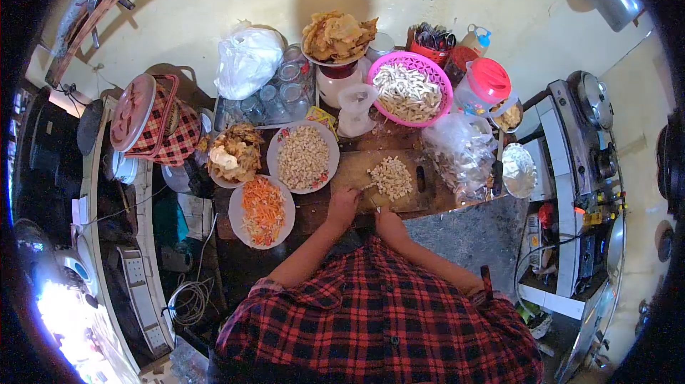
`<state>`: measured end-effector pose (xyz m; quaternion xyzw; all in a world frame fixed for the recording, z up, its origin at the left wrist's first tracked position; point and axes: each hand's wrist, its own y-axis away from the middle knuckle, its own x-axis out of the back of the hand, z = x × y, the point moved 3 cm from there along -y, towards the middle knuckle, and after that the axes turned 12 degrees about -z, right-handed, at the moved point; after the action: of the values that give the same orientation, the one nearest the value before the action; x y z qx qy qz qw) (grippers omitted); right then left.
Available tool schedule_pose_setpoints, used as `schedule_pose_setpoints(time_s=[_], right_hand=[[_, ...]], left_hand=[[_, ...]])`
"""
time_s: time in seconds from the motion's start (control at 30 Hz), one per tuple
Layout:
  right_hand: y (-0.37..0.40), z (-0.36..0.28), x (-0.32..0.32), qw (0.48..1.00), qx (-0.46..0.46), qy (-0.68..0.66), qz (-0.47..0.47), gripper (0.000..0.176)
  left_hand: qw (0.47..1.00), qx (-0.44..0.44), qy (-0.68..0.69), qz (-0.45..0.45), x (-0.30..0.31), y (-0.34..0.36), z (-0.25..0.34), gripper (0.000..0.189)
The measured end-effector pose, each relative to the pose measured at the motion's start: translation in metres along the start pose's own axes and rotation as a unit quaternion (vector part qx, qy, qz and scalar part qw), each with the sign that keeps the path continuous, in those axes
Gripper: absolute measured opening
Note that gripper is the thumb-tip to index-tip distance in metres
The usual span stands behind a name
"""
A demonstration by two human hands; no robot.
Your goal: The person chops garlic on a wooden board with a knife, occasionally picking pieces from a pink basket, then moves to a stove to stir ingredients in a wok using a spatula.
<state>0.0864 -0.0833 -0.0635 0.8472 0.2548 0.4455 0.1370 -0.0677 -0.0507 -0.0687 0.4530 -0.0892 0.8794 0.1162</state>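
Note:
A wooden cutting board (349, 165) lies at the table's front edge, with a heap of small chopped white pieces (392, 178) on it. My left hand (343, 205) rests on the board's left part, fingers closed on a pale strip (367, 186) that points toward the heap. Close by on the right, my right hand (389, 220) is closed at the board's front edge around what looks like a small knife (376, 204), mostly hidden. Left of the board stand a plate of chopped white pieces (303, 158) and a plate of shredded orange vegetable (262, 209).
Behind the board, a pink basket (447, 81) holds longer white strips. Beside it are a clear plastic jug (355, 109), a plastic bag (462, 152) and a red-lidded pitcher (489, 83). Fried food (235, 152) fills a left plate. A stove (581, 134) stands right.

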Motion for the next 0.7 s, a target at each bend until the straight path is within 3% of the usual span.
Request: schedule_pose_setpoints(time_s=[0.7], right_hand=[[0.001,-0.004,0.001,1.000,0.003,0.012,0.008,0.031]], left_hand=[[0.999,0.024,0.028,0.023,0.008,-0.002,0.002,0.012]])
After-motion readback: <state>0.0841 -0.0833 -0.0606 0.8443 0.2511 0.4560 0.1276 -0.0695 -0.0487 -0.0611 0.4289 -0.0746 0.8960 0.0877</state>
